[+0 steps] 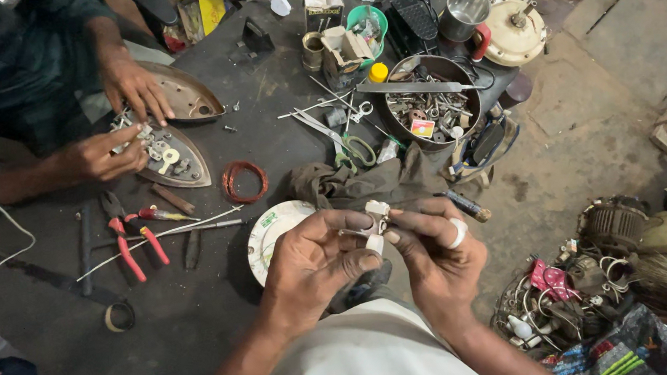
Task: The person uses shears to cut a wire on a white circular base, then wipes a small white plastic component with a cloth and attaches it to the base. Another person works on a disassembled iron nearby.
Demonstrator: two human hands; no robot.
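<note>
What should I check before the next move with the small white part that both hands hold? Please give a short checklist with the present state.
1. Both hands on the small white part: ok; left hand and right hand pinch it together.
2. Part held above the table, not resting on it: ok.
3. Red-handled pliers lying free on the table: ok.
4. Co-worker's hands apart from the part: ok; they are at the iron soleplate.
5. Part intact or fully assembled: cannot tell, too small.
</note>
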